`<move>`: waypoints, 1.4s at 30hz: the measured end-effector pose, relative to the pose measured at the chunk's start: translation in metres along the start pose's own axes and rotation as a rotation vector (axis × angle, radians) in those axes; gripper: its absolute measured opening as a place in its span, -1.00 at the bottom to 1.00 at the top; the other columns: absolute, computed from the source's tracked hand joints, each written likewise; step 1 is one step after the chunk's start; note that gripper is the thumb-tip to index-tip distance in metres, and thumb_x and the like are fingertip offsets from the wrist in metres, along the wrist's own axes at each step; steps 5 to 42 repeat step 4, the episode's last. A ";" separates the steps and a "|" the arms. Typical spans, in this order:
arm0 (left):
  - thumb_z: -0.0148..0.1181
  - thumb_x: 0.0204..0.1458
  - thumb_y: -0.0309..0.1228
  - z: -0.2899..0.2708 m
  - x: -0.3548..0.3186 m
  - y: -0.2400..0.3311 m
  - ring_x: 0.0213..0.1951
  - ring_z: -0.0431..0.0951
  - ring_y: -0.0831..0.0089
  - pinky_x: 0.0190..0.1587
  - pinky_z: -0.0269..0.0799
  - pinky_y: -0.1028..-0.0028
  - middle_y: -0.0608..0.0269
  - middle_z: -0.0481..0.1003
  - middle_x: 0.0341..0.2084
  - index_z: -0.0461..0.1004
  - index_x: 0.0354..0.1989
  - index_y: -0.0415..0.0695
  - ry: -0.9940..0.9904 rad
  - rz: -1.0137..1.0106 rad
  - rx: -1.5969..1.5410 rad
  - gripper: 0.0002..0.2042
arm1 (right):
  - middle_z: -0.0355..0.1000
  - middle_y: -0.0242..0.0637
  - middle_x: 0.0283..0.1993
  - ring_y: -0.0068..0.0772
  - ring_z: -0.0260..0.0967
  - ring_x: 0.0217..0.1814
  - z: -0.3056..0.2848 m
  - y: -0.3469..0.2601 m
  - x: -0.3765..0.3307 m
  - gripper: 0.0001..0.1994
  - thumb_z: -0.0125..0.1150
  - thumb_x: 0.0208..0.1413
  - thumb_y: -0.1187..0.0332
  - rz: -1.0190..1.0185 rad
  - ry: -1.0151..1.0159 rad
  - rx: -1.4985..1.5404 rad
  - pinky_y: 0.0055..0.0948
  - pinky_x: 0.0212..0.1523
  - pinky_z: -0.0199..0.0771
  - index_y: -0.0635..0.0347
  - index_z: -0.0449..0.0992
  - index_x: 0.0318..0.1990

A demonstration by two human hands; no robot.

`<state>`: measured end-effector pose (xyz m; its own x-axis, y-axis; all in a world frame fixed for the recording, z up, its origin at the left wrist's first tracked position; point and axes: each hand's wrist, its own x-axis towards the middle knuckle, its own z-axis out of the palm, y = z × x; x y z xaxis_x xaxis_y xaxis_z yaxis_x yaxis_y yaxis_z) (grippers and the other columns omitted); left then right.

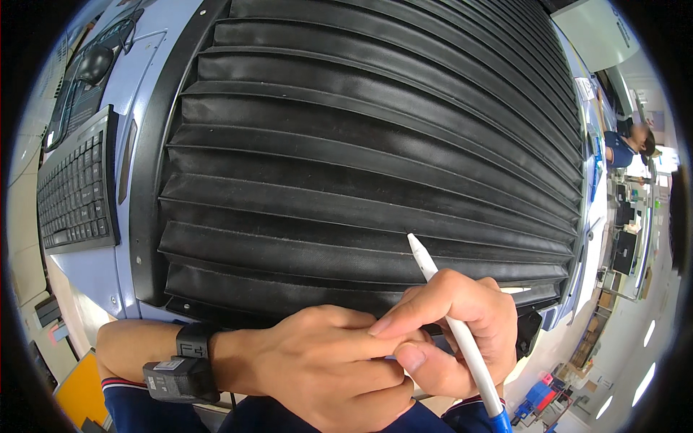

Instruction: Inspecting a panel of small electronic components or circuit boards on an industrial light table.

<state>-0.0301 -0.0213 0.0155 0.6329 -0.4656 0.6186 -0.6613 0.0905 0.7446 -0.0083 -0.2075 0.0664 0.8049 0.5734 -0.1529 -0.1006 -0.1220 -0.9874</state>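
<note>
Two hands meet over one white pen below a black pleated cover.

Far up and to the left of the fingers lie one black keyboard (76, 189) and, above it, one black mouse (94, 63) on the pale blue machine housing (144, 65). The left hand (317, 368), with one black band and one small black device on its wrist (184, 364), lies curled low in the frame, its fingers (375, 375) folded in and holding nothing of their own, touching the right hand (455, 332). The right hand's fingers (404, 314) are closed around one white pen (462, 339) with a blue end; its tip points up and left, touching or just above the one black pleated cover (361, 144) directly above both hands. Far right, one other person (628, 144) sits well apart.
</note>
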 end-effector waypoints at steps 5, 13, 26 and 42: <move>0.17 -0.07 -0.46 -0.005 -0.001 0.000 -0.39 0.47 0.46 -0.40 0.49 0.50 0.34 0.40 -0.55 0.40 -0.62 -0.10 -0.071 0.020 0.006 -0.86 | 0.43 -0.39 -0.56 -0.52 0.40 -0.59 -0.001 0.000 -0.001 -0.76 0.28 0.13 0.46 -0.005 0.003 -0.008 -0.54 -0.53 0.36 0.24 0.55 -0.04; 0.17 -0.07 -0.46 -0.005 -0.001 0.000 -0.39 0.47 0.46 -0.40 0.49 0.50 0.34 0.40 -0.55 0.40 -0.62 -0.10 -0.071 0.020 0.006 -0.86 | 0.43 -0.39 -0.56 -0.52 0.40 -0.59 -0.001 0.000 -0.001 -0.76 0.28 0.13 0.46 -0.005 0.003 -0.008 -0.54 -0.53 0.36 0.24 0.55 -0.04; 0.17 -0.07 -0.46 -0.005 -0.001 0.000 -0.39 0.47 0.46 -0.40 0.49 0.50 0.34 0.40 -0.55 0.40 -0.62 -0.10 -0.071 0.020 0.006 -0.86 | 0.43 -0.39 -0.56 -0.52 0.40 -0.59 -0.001 0.000 -0.001 -0.76 0.28 0.13 0.46 -0.005 0.003 -0.008 -0.54 -0.53 0.36 0.24 0.55 -0.04; 0.17 -0.07 -0.46 -0.005 -0.001 0.000 -0.39 0.47 0.46 -0.40 0.49 0.50 0.34 0.40 -0.55 0.40 -0.62 -0.10 -0.071 0.020 0.006 -0.86 | 0.43 -0.39 -0.56 -0.52 0.40 -0.59 -0.001 0.000 -0.001 -0.76 0.28 0.13 0.46 -0.005 0.003 -0.008 -0.54 -0.53 0.36 0.24 0.55 -0.04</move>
